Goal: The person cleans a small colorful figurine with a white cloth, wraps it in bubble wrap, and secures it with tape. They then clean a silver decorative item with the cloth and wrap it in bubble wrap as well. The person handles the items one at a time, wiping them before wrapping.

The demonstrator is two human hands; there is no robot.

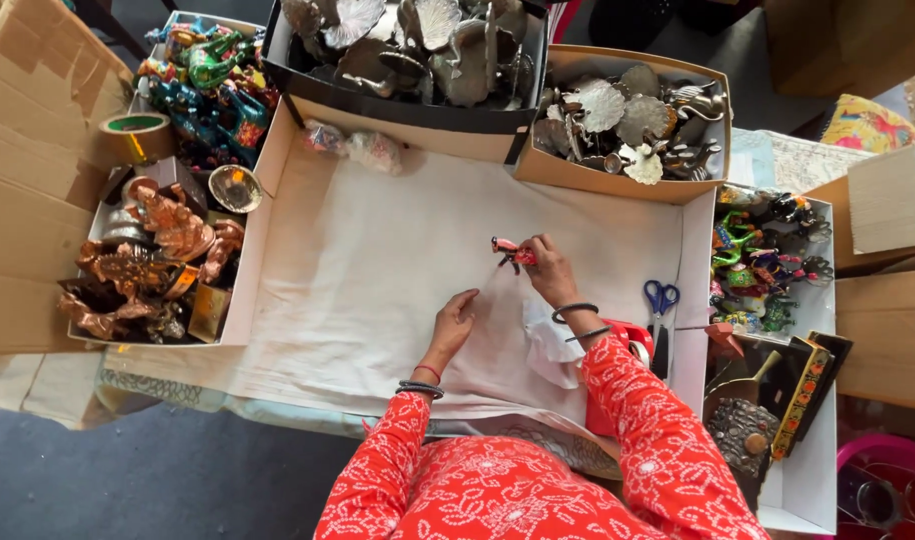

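The right hand [549, 268] pinches a small pink and red figurine [512, 254] by one end, fingers closed on it, holding it just above the white cloth [367, 280] so the piece can be seen from above. The left hand [451, 322] lies open and flat on the cloth, below and to the left of the right one, seemingly pressing the fabric smooth. Just right of the right hand, blue-handled scissors [660, 300] rest within reach. Beyond the hands stand boxes of silver figures [632, 120]; far left of the left hand sit copper figures [147, 260] and a tape roll [135, 135], sorted by kind around the working space.
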